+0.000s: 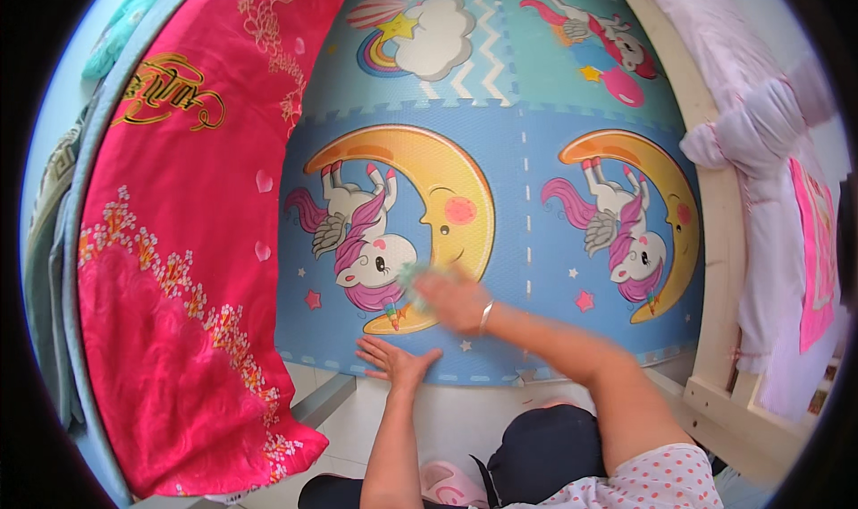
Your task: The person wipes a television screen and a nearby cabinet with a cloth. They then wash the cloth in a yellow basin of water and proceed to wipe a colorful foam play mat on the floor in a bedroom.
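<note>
My right hand (452, 298), blurred by motion, presses a pale green cloth (413, 284) onto a foam puzzle mat (509, 241). The cloth lies over the edge of a printed unicorn's face, beside the printed yellow moon. Fingers spread, my left hand (395, 361) rests flat on the blue mat near its front edge, holding nothing. A thin bracelet (485, 316) circles my right wrist. The mat's interlocking tiles are blue in front and turquoise farther back.
A bright pink printed cloth (181, 294) drapes along the left side. At the right runs a wooden bed frame rail (717, 261), with a knotted pale fabric (757, 123) hanging beside it. White floor tiles (365, 412) and a pink slipper (452, 483) show below.
</note>
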A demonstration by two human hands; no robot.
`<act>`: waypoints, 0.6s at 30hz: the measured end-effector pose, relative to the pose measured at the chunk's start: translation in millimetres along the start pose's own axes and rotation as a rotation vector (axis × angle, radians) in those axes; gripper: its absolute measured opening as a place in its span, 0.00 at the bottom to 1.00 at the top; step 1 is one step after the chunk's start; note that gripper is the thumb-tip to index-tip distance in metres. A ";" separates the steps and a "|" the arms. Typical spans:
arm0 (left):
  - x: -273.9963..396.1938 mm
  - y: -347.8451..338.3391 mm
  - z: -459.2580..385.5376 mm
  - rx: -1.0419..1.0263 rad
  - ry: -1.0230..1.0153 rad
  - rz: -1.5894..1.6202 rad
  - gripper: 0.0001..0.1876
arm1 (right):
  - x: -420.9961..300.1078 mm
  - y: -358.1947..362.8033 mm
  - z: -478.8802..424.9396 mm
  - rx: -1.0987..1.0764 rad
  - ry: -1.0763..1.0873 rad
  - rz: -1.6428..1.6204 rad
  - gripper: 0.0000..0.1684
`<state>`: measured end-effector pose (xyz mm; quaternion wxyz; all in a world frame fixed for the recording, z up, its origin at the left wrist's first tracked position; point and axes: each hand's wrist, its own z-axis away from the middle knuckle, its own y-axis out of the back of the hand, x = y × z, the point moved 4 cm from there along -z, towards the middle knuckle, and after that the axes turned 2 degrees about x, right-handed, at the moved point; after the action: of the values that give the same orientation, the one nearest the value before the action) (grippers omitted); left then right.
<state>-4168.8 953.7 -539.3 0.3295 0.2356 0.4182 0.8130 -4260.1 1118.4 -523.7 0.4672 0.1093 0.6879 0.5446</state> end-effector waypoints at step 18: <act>3.0 -27.3 -17.2 -0.043 -0.015 -0.005 0.78 | 28.7 -0.3 -340.5 0.420 -0.174 0.212 0.28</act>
<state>-4173.0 958.7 -571.1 0.3397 0.2334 0.3987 0.8192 -4534.9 916.8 -549.0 0.4321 0.3221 0.7278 0.4240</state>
